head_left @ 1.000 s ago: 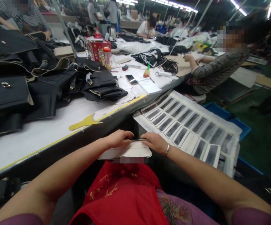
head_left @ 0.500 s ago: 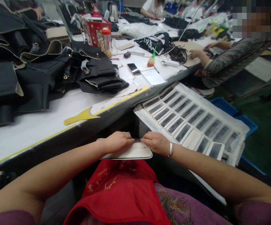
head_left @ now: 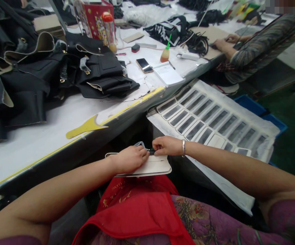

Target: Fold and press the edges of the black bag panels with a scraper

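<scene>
At my lap, in front of the table edge, is a leather bag piece with its pale side up and a dark far edge. My left hand lies over it, fingers closed on its upper part. At the far edge my right hand has its fingers curled in a pinch on a dark strip. A bit of clear plastic wrap stands up beyond the left fingers. The underside of the piece and the right fingertips are hidden.
Black leather bags are heaped on the white table, with a yellow template at its edge. A phone, notebook and glue bottle lie beyond. Right, a board bears rows of panels; a co-worker's arm is behind.
My right hand has shifted slightly away from the left along the far edge. Plastic wrap now shows beyond the left fingers. The whole view has tilted lower.
</scene>
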Demonstrator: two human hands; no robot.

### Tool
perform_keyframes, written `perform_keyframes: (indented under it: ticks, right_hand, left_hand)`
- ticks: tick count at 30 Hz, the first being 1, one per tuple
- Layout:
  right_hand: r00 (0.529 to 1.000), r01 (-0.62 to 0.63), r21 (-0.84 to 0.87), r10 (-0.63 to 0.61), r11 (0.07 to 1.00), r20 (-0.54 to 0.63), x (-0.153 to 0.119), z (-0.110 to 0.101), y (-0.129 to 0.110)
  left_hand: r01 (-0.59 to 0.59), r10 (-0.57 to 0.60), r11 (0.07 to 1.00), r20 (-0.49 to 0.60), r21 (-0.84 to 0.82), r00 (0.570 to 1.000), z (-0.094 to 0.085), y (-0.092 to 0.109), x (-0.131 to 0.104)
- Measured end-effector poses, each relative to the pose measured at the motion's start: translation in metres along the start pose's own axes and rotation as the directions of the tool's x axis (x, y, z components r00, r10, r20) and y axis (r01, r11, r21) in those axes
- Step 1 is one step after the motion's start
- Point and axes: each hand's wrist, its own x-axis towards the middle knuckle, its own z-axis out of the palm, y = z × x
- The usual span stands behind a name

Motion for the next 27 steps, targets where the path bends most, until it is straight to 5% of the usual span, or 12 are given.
perform_keyframes:
  ticks: [16,27]
  right_hand:
    - [0.965,0.082,0.291,-0.148,0.953,0.215,0.054,0.008,-0.011]
    - [0.912,0.102,0.357,-0.231,0.928,0.34,0.093,0.011,-0.027]
  left_hand:
    - [-0.133,0.115,0.962,-0.086,-0.239,0.99,0.006,-0.038,-0.052]
    - [-0.084,0.039,0.893,-0.109,-0.443,0.993,0.013,-0.053,-0.088]
